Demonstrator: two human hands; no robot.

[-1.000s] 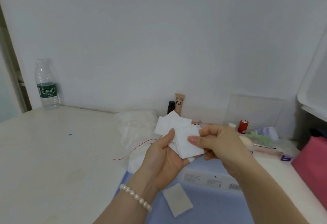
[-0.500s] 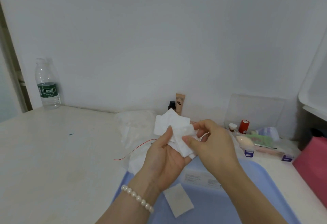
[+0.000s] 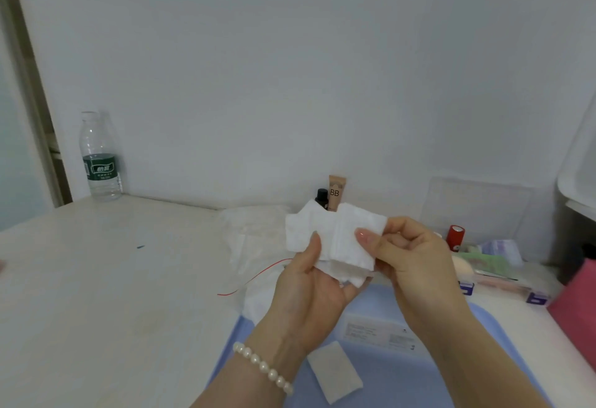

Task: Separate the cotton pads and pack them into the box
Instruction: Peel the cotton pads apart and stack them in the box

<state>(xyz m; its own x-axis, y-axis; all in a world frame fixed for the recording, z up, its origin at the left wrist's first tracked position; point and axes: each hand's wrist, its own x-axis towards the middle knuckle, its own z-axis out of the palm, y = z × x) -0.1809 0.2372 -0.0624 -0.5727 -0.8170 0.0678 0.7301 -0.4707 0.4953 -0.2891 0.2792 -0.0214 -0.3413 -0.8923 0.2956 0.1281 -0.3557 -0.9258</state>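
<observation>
1. Holding a fanned bundle of white cotton pads point(image 3: 309, 236) above the table, the left hand point(image 3: 309, 291) has the palm turned up, and its thumb presses on the front of the bundle.
2. The right hand point(image 3: 409, 256) pinches one top pad point(image 3: 351, 240) at its right edge, with the thumb in front and the curled fingers behind; this pad overlaps the bundle and is shifted to the right of it.
3. Both hands are closed on pads, and they meet at the same bundle, the right hand just beside the left thumb.
4. Below the grip lies a blue tray point(image 3: 503, 336); on it, directly under the hands, is a flat white box point(image 3: 377, 330) with small printed text, partly hidden by the right forearm.
5. Nearer to the person than the box, one single cotton pad point(image 3: 333, 372) lies flat on the tray, just beside the left wrist, which wears a pearl bracelet point(image 3: 263, 367).
6. To the left of the grip, a crumpled clear plastic bag point(image 3: 254, 236) with a thin red string point(image 3: 258, 275) lies on the table point(image 3: 113, 278).
7. Behind the grip, a tube marked BB point(image 3: 336, 191) and a small dark bottle point(image 3: 321, 198) stand by the wall.
8. Far to the left of the grip, a water bottle point(image 3: 100, 156) stands upright; to the right of it is a small red cylinder point(image 3: 455, 237) among cosmetic items that are too small to tell.
</observation>
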